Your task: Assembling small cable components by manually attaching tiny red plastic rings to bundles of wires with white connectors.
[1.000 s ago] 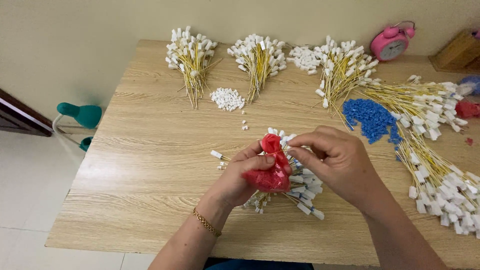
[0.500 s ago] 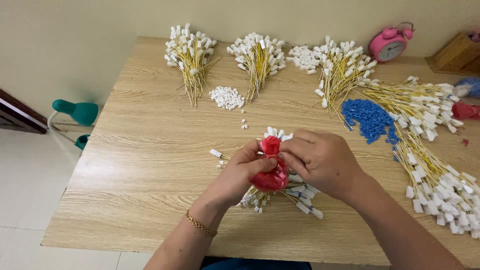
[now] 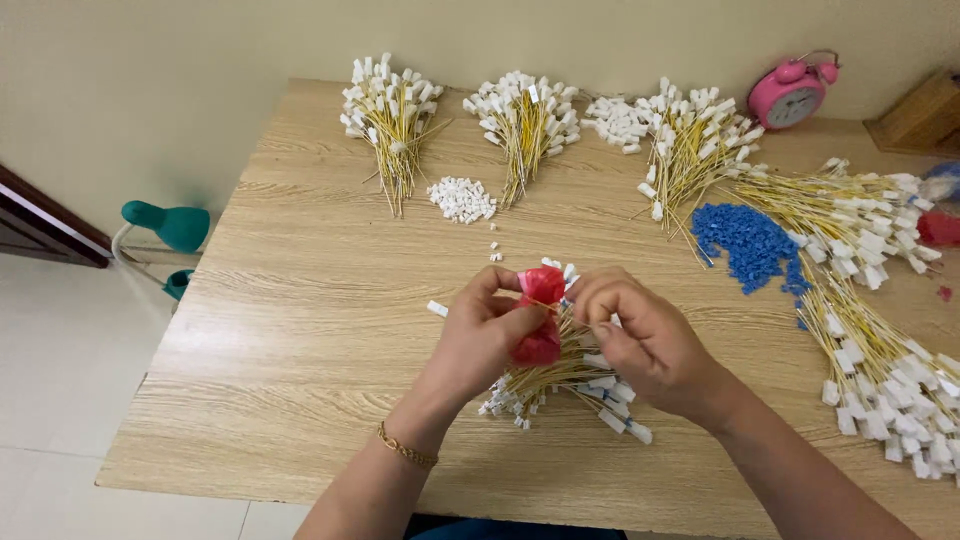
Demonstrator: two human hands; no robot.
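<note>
- Wooden table (image 3: 300, 330) carries everything.
- Bundle of yellow wires with white plugs (image 3: 560, 385) lies at the table's near middle, under both hands.
- Right hand (image 3: 645, 340) is pinched narrowly on the bundle's top.
- Left hand (image 3: 480, 335) is closed around the red wrap (image 3: 542, 300).
- Blue pile (image 3: 745, 245) is right of the bundle.
- Pink alarm clock (image 3: 793, 92) stands at the table's far right.

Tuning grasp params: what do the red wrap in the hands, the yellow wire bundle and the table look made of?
Red crinkled wrap: thin plastic film, slightly glossy, creased where the left hand and right hand pinch it. Yellow wire bundle with white end plugs: likely plastic-insulated wire; the plugs look like matte moulded plastic. Light wood-grain table: probably laminate, smooth, with an even printed-looking grain.
</note>
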